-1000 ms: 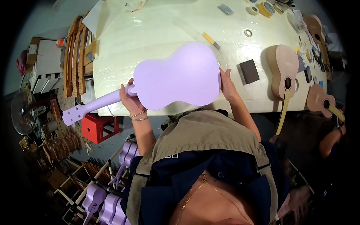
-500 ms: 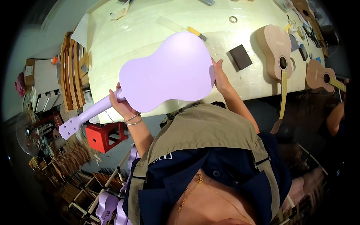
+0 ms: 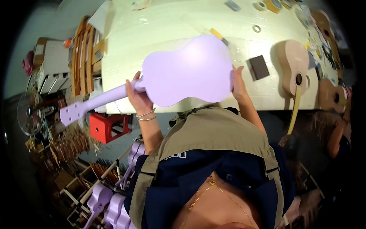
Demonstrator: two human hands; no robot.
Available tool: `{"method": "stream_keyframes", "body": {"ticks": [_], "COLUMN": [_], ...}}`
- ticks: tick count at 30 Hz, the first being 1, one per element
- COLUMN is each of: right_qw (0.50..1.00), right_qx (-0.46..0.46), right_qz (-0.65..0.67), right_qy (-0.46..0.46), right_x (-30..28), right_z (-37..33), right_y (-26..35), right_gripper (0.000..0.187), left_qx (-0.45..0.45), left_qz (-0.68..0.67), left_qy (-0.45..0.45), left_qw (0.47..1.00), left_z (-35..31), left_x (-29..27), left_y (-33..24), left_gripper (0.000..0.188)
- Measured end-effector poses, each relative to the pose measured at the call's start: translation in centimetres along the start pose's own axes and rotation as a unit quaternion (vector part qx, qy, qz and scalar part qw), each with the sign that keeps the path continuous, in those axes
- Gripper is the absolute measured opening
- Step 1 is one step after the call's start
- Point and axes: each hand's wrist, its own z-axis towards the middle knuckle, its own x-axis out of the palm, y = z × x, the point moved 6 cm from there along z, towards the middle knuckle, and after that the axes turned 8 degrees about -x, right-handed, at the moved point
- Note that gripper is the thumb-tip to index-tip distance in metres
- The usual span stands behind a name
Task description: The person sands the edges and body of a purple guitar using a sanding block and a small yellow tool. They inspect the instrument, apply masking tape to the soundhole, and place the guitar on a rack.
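A lilac-painted ukulele (image 3: 188,74), its smooth back facing up, is held over the near side of the table. Its neck points left, with holes in the headstock (image 3: 72,113) at far left. My left hand (image 3: 139,95) closes round the neck where it joins the body, the thumb showing above. At the other end, my right hand (image 3: 238,84) presses on the rounded bottom edge of the body, most of its fingers hidden underneath. A dark rectangular block (image 3: 259,68) lies right of my right hand, and a yellow-handled cutter (image 3: 218,35) lies beyond the body.
Unpainted ukuleles (image 3: 292,61) lie at the right of the pale covered table (image 3: 164,19), near tape rolls (image 3: 257,28) and small tools. A red stool (image 3: 108,126) stands below the left table edge. Lilac ukuleles (image 3: 100,198) hang on a rack at lower left. Another person's arm (image 3: 337,131) shows at far right.
The view has shifted, moving the table items to the right and downward. The ukulele's neck lies a little nearer level in the picture. Both hands keep their hold.
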Motion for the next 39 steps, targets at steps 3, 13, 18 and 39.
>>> {"method": "stream_keyframes", "body": {"ticks": [3,13,18,39], "right_qw": [0.996,0.999,1.0,0.989], "right_qx": [0.034,-0.009,0.02,0.02], "right_qz": [0.059,0.031,-0.014,0.149], "right_qy": [-0.057,0.0,0.001,0.01], "right_x": [-1.4,-6.4,-7.3,-1.9], "right_z": [0.2,-1.1,-1.2,-0.2], "right_y": [-1.6,-4.0,-4.3,0.0], "right_gripper": [0.079,0.056,0.063,0.059], "left_qx": [0.022,0.131,0.174,0.167], "left_qz": [0.042,0.022,0.088,0.239], "left_qy": [0.053,0.207,0.259,0.214], "left_qw": [0.997,0.969,0.946,0.932], "left_z": [-1.0,-2.5,-3.5,-5.5], "left_x": [2.4,6.4,7.5,10.5], "left_y": [-0.7,-2.7,-2.9,-3.1], "left_gripper": [0.067,0.056,0.043,0.068]}}
